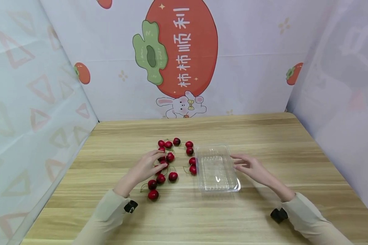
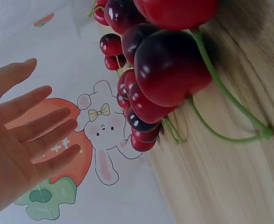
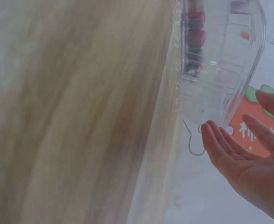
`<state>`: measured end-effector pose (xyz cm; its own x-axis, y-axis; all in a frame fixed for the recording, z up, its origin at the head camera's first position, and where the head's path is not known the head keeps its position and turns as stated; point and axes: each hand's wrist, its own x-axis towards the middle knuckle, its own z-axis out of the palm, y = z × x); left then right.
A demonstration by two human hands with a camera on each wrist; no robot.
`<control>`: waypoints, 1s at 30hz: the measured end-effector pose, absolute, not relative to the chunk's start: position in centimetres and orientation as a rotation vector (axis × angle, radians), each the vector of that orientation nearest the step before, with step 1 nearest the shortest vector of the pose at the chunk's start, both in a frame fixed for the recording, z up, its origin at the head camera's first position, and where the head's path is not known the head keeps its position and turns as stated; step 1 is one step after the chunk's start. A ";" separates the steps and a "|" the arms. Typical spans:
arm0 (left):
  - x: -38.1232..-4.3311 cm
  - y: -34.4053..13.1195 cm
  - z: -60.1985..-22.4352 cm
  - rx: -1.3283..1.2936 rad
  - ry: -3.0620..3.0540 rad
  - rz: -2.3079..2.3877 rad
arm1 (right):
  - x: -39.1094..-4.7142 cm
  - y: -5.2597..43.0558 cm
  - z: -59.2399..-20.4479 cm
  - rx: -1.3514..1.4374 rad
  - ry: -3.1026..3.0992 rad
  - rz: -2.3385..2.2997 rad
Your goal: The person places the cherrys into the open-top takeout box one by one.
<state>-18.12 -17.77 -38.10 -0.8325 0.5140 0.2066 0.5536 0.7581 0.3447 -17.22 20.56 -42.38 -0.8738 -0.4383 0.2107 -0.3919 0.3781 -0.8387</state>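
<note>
In the head view my left hand hovers at the left side of a cluster of red cherries. Its fingers are extended and spread in the left wrist view, with nothing in the palm, and dark red cherries with green stems fill the foreground. A clear plastic box stands right of the cluster with no fruit inside. My right hand is at its right side, fingertips right by the rim. Loosely bent fingers show near the box wall in the right wrist view.
Several more cherries lie along the box's left side. Two cherries are nearest the front of the cluster. Everything rests on a wooden table, with printed cloth hanging behind and on both sides.
</note>
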 end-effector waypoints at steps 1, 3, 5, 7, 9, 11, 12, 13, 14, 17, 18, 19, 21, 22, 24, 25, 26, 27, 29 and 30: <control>-18.2 -17.6 -38.1 -0.869 -2.854 -0.615 | -17.2 20.5 -42.4 -0.752 2.556 -1.556; -18.2 -17.4 -38.1 -0.868 -2.858 -0.641 | -17.2 20.4 -42.4 -0.702 2.544 -1.569; -18.3 -17.1 -38.1 -0.871 -2.854 -0.654 | -17.2 20.3 -42.5 -0.651 2.527 -1.587; -18.4 -16.9 -38.1 -0.873 -2.847 -0.676 | -17.2 20.3 -42.6 -0.613 2.502 -1.616; -18.5 -16.6 -38.1 -0.885 -2.836 -0.697 | -17.2 20.3 -42.8 -0.585 2.460 -1.659; -18.6 -16.4 -38.1 -0.892 -2.828 -0.729 | -17.2 20.2 -42.9 -0.557 2.422 -1.692; -18.7 -16.2 -38.1 -0.892 -2.827 -0.746 | -17.2 20.2 -43.0 -0.542 2.403 -1.708; -18.7 -16.1 -38.1 -0.893 -2.829 -0.759 | -17.2 20.2 -43.0 -0.524 2.390 -1.715; -18.7 -16.0 -38.1 -0.891 -2.831 -0.768 | -17.2 20.1 -43.0 -0.502 2.383 -1.719; -18.9 -15.6 -38.2 -0.879 -2.852 -0.800 | -17.1 20.0 -42.8 -0.436 2.368 -1.722; -19.0 -15.4 -38.2 -0.875 -2.860 -0.811 | -17.0 20.0 -42.8 -0.417 2.360 -1.726; -19.0 -15.3 -38.3 -0.877 -2.863 -0.813 | -17.0 20.0 -42.7 -0.401 2.354 -1.727; -19.1 -15.0 -38.3 -0.871 -2.876 -0.839 | -17.0 20.0 -42.6 -0.373 2.331 -1.743; -19.2 -14.9 -38.4 -0.868 -2.884 -0.850 | -17.0 20.0 -42.6 -0.363 2.323 -1.748; -19.3 -14.6 -38.5 -0.864 -2.895 -0.870 | -17.0 19.9 -42.6 -0.340 2.304 -1.761; -19.3 -14.5 -38.7 -0.862 -2.900 -0.874 | -17.0 19.9 -42.6 -0.331 2.300 -1.763; -19.4 -14.4 -38.7 -0.862 -2.906 -0.891 | -17.0 19.9 -42.6 -0.321 2.297 -1.766; -19.4 -14.3 -38.8 -0.866 -2.907 -0.900 | -17.1 19.9 -42.6 -0.314 2.296 -1.765; -19.5 -14.1 -39.0 -0.876 -2.911 -0.926 | -17.1 19.8 -42.6 -0.301 2.293 -1.768; -19.6 -14.0 -39.1 -0.880 -2.913 -0.938 | -17.1 19.8 -42.6 -0.296 2.294 -1.767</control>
<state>-19.58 -14.02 -39.05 -0.8463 0.5181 0.1238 0.4930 0.6738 0.5504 -17.08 19.83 -42.65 -0.9531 -0.2969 -0.0582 -0.0195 0.2523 -0.9675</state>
